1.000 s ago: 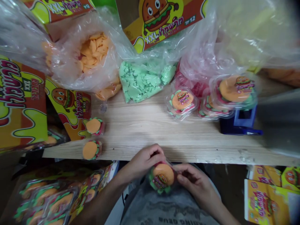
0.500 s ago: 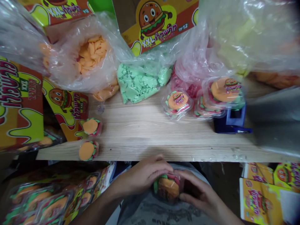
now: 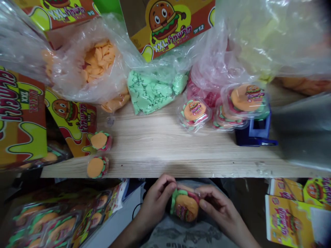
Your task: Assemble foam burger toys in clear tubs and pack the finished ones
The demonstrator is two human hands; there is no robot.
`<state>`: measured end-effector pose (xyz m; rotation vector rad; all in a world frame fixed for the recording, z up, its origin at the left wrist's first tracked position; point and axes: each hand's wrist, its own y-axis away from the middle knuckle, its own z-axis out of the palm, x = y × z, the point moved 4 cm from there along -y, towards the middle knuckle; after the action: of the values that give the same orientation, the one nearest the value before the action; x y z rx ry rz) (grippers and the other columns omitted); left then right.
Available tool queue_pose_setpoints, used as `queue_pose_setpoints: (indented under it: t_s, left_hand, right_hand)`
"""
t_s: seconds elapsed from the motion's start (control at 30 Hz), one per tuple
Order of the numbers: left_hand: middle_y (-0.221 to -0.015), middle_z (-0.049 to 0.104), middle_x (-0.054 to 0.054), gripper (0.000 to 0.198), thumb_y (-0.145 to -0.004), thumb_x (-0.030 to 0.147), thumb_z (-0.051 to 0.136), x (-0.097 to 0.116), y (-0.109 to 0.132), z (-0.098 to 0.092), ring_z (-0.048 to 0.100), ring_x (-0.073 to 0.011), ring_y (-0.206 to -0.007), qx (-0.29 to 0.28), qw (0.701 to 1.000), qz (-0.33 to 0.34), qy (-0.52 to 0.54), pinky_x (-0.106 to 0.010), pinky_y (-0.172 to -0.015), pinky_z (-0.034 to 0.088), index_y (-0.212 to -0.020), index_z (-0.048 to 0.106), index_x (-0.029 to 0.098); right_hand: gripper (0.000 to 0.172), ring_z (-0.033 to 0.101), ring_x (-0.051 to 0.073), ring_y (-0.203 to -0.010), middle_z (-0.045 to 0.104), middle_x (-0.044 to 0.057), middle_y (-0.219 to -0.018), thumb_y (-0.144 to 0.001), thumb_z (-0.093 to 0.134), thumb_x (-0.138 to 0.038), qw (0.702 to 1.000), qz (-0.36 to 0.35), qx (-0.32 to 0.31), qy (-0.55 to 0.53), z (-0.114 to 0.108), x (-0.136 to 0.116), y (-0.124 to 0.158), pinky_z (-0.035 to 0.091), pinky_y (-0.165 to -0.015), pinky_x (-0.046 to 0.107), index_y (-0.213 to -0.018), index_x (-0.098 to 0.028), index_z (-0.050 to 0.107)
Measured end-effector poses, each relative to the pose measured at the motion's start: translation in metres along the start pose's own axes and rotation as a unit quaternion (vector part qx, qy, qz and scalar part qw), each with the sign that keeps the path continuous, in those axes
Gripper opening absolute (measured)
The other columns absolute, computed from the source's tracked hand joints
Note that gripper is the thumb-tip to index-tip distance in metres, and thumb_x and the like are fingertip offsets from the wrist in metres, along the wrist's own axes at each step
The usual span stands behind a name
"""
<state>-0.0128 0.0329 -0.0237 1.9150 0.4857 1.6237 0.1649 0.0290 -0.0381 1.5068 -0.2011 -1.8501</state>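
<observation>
Just below the table edge, in front of my body, is a burger-shaped marshmallow pack (image 3: 185, 206), a clear plastic case with an orange bun, green and red layers and a label. My left hand (image 3: 160, 198) grips its upper left side, thumb against the rim, fingers curled. On its upper right side my right hand (image 3: 216, 203) pinches the rim with thumb and forefinger. Two uncovered burgers, an upper one (image 3: 100, 141) and a lower one (image 3: 96, 167), sit on the table at left. Closed packs (image 3: 194, 112) stand at the right with a stacked pack (image 3: 245, 98).
Bags of orange pieces (image 3: 100, 57), green pieces (image 3: 155, 91) and pink pieces (image 3: 204, 93) lie along the back of the wooden table (image 3: 150, 144). A blue tape dispenser (image 3: 254, 132) stands at right. Printed cartons (image 3: 22, 113) flank the left; more packs (image 3: 43, 222) sit below.
My left hand has drawn back from over the top of the pack to its left side, its thumb now showing. More of the pack and its label is visible. My right hand still grips its rim.
</observation>
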Motion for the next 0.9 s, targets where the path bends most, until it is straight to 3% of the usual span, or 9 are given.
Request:
queue_pose_setpoints:
  t_s: [0.13, 0.23, 0.37, 0.5, 0.67, 0.8, 0.9]
  left_hand:
    - [-0.070, 0.053, 0.001, 0.020, -0.086, 0.026, 0.040, 0.024, -0.013, -0.001, 0.049, -0.0119, -0.069, -0.048, 0.995, 0.060, -0.065, -0.021, -0.065, 0.037, -0.074, 0.053, 0.018]
    - [-0.072, 0.055, 0.000, 0.020, -0.085, 0.027, 0.044, 0.034, -0.017, 0.001, 0.050, -0.0126, -0.073, -0.099, 0.981, 0.119, -0.121, -0.021, -0.069, 0.036, -0.072, 0.058, 0.018]
    - [-0.078, 0.053, 0.000, 0.013, -0.082, 0.029, 0.048, 0.014, -0.004, -0.003, 0.049, -0.0137, -0.076, -0.044, 0.994, 0.069, -0.073, -0.022, -0.069, 0.037, -0.085, 0.055, 0.019]
    - [-0.072, 0.047, 0.001, 0.016, -0.084, 0.032, 0.041, -0.008, 0.012, -0.005, 0.046, -0.0134, -0.070, 0.008, 1.000, -0.001, -0.017, -0.022, -0.063, 0.037, -0.076, 0.047, 0.018]
    - [-0.070, 0.048, 0.001, 0.021, -0.087, 0.031, 0.037, 0.006, 0.008, -0.002, 0.046, -0.0130, -0.069, -0.008, 0.998, 0.038, -0.053, -0.022, -0.064, 0.035, -0.073, 0.048, 0.018]
    - [-0.073, 0.051, 0.001, 0.023, -0.088, 0.029, 0.040, 0.025, -0.003, -0.002, 0.048, -0.0125, -0.073, -0.056, 0.988, 0.089, -0.113, -0.021, -0.068, 0.035, -0.075, 0.056, 0.018]
    - [-0.074, 0.051, 0.001, 0.020, -0.085, 0.030, 0.046, 0.023, -0.006, 0.000, 0.049, -0.0126, -0.073, -0.061, 0.988, 0.085, -0.112, -0.021, -0.068, 0.036, -0.074, 0.059, 0.018]
  right_hand:
    - [0.029, 0.058, 0.018, -0.096, 0.065, 0.002, -0.100, -0.081, 0.056, -0.027, 0.995, -0.027, -0.053, 0.078, 0.006, -0.009, -0.003, 0.047, -0.081, 0.027, -0.109, -0.033, 0.060]
    - [0.022, 0.060, 0.016, -0.083, 0.066, 0.000, -0.086, -0.079, 0.059, -0.026, 0.991, -0.063, -0.020, 0.113, 0.006, -0.010, -0.004, 0.048, -0.072, 0.024, -0.098, -0.034, 0.066]
    - [0.018, 0.061, 0.013, -0.084, 0.068, -0.002, -0.088, -0.080, 0.058, -0.025, 0.997, -0.042, 0.006, 0.071, 0.003, -0.002, -0.002, 0.047, -0.075, 0.021, -0.093, -0.035, 0.067]
    - [0.014, 0.061, 0.014, -0.085, 0.068, 0.000, -0.090, -0.081, 0.057, -0.027, 0.999, -0.014, 0.002, 0.031, -0.001, 0.006, 0.001, 0.047, -0.076, 0.023, -0.091, -0.031, 0.067]
    - [0.006, 0.059, 0.015, -0.073, 0.062, 0.000, -0.075, -0.077, 0.061, -0.030, 0.998, -0.011, 0.028, 0.052, -0.007, 0.007, 0.003, 0.049, -0.067, 0.024, -0.079, -0.025, 0.064]
    - [0.014, 0.059, 0.017, -0.085, 0.063, 0.002, -0.086, -0.079, 0.057, -0.031, 0.995, -0.032, 0.027, 0.087, 0.000, -0.006, 0.000, 0.047, -0.078, 0.028, -0.091, -0.027, 0.063]
    - [0.015, 0.059, 0.018, -0.085, 0.064, 0.004, -0.086, -0.081, 0.054, -0.032, 0.993, -0.045, 0.039, 0.105, 0.003, -0.014, -0.003, 0.047, -0.079, 0.029, -0.089, -0.026, 0.066]
